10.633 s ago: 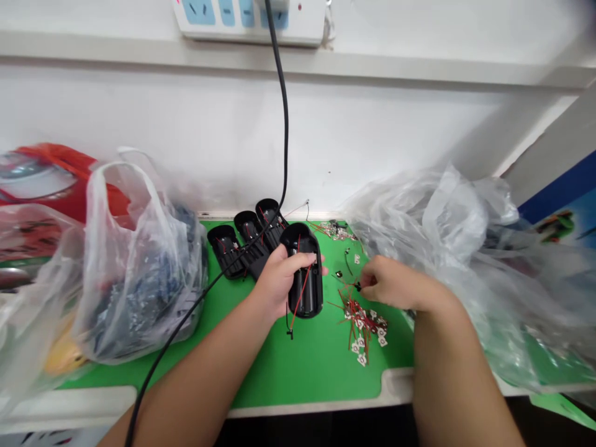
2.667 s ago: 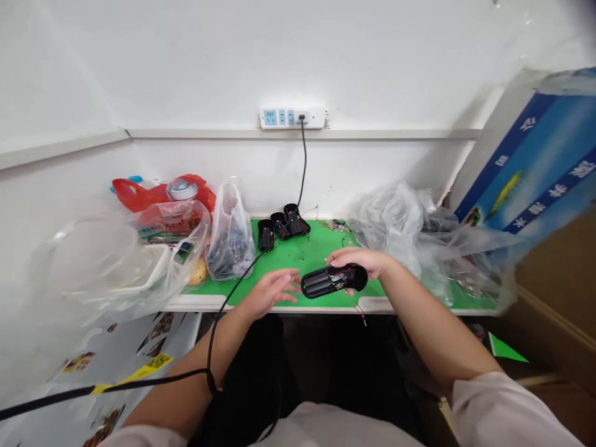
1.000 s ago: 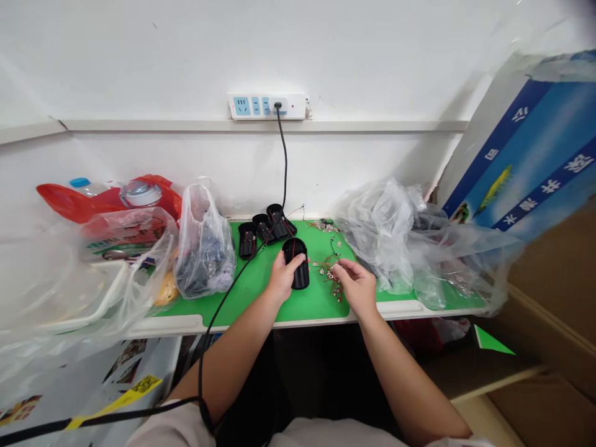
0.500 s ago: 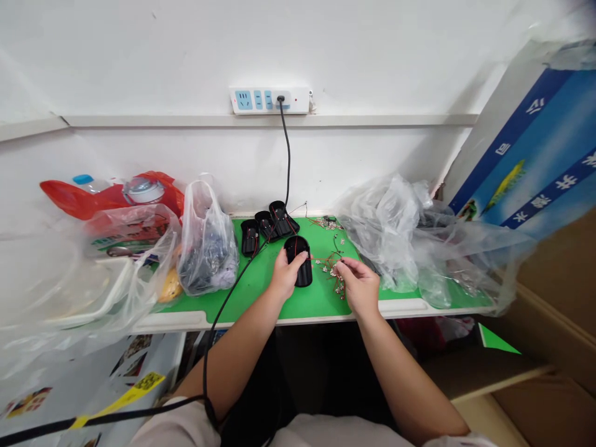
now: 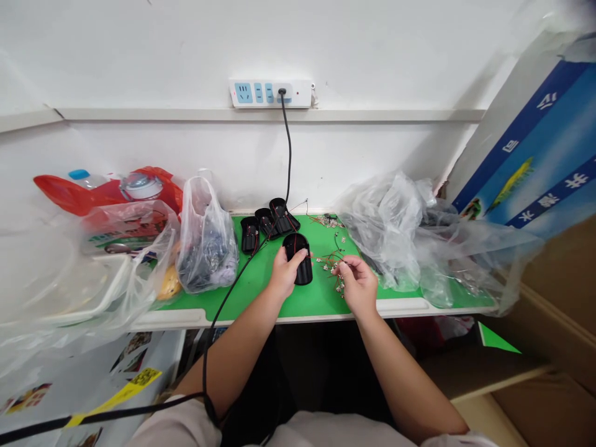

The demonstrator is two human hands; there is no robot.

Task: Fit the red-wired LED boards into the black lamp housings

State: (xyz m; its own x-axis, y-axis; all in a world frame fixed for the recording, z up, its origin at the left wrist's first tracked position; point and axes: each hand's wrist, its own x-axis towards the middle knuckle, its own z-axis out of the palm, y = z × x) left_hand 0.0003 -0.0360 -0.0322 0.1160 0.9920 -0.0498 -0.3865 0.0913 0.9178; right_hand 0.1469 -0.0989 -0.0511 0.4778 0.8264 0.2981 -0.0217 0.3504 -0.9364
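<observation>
My left hand (image 5: 284,273) is closed around a black plastic housing (image 5: 305,271), thumb laid over its open face. This housing is rounded at the far end, and a thin red wire runs inside it. To the right, my right hand (image 5: 361,287) pinches a thin wire between thumb and fingertips; its exact end is too small to make out. Beneath and beside those fingertips lies a loose bunch of red and black wires with small metal contacts (image 5: 326,266). Behind the held housing, several similar black housings (image 5: 250,236) with red wires sit together on the green work surface (image 5: 261,279).
A black cable (image 5: 223,304) drops from the power strip (image 5: 272,93) and crosses the surface near my left forearm. Left are a filled plastic bag (image 5: 207,242) and a red bag (image 5: 102,202). Clear plastic bags (image 5: 395,223) lie right; a blue printed box (image 5: 535,155) leans beyond.
The red wire that stretched taut between the housing and my right fingers no longer shows as one straight line. Both hands stay nearly in place; the view has shifted slightly.
</observation>
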